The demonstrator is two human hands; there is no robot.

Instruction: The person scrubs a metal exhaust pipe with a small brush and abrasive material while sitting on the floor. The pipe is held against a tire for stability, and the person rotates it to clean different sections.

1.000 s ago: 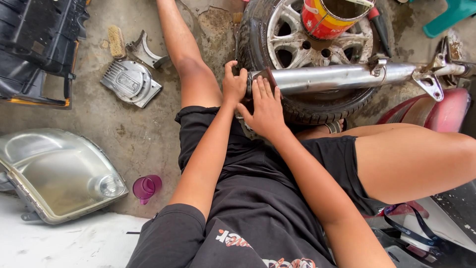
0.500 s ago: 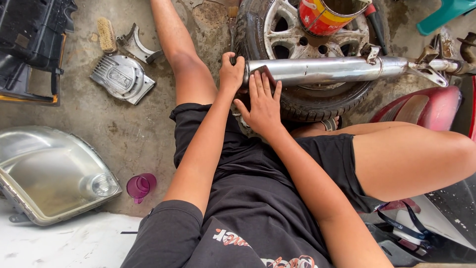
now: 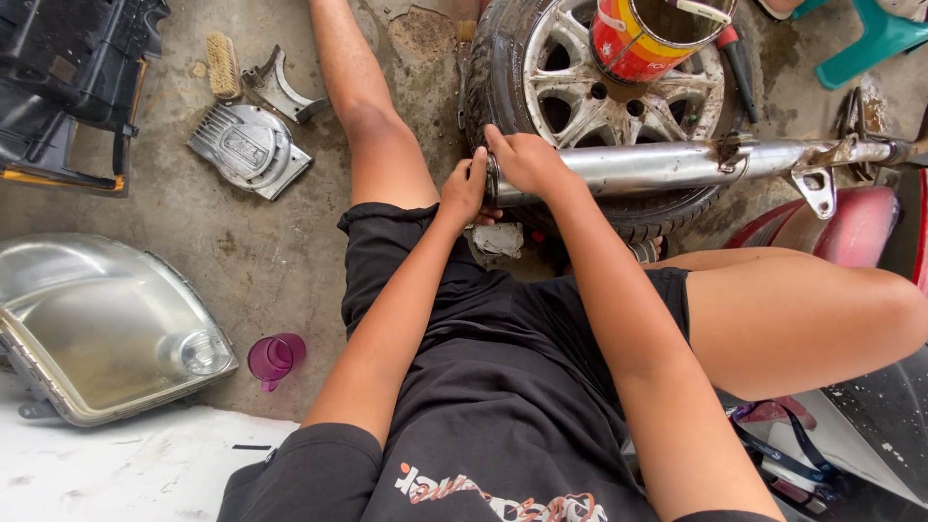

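Exhaust pipe (image 3: pixel 667 164) crosswise, open end leftward

exhaust pipe (image 3: pixel 667 162) end hidden under both hands, paint can (image 3: pixel 657 34) and headlight (image 3: pixel 101 329) cut off by edges

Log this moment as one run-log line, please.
left hand: on exhaust pipe end | right hand: gripping same end | pipe across wheel

exhaust pipe (image 3: pixel 667 164): long, silvery, scuffed metal
pose: lying level across the wheel (image 3: pixel 590 97), open end leftward
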